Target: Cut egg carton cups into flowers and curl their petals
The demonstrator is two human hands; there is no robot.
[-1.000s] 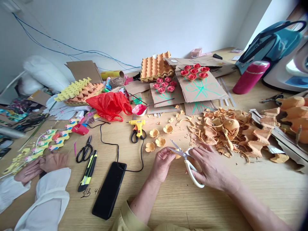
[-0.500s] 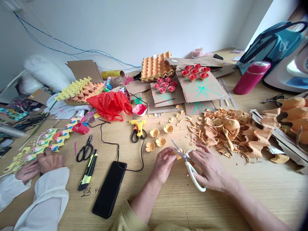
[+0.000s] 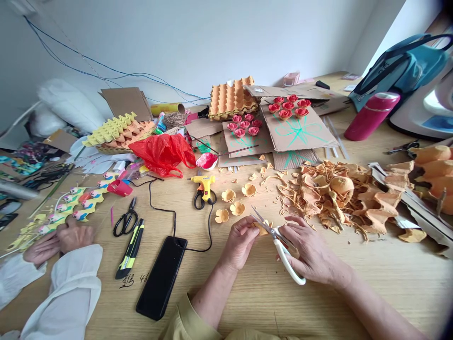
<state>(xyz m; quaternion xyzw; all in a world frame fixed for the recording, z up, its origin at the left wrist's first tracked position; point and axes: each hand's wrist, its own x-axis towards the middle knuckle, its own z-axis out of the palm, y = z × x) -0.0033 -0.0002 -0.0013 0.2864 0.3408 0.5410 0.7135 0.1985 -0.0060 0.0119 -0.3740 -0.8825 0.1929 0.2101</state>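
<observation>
Between the fingertips of my left hand (image 3: 241,240) is a small orange egg-carton piece (image 3: 261,229), partly covered by the blades. My right hand (image 3: 307,248) is closed on white-handled scissors (image 3: 288,264), whose blades are parted and cross over the piece. Just beyond my left hand lie several orange egg-carton flowers (image 3: 237,208) with cut, rounded petals. Farther back rests a yellow glue gun (image 3: 204,184) with its black cord. A heap of orange carton scraps (image 3: 318,193) spreads beyond my right hand.
At left, a co-worker's hands (image 3: 67,238) touch a painted yellow egg carton (image 3: 76,205). Black scissors (image 3: 125,222), a utility knife (image 3: 130,250) and a phone (image 3: 161,278) lie left of me. Red flowers (image 3: 287,107) sit on cardboard behind; a pink bottle (image 3: 371,115) stands right.
The whole view has shifted very slightly. My hands keep their hold, and the scissors sit at nearly the same place over the carton piece, their handle slightly lower.
</observation>
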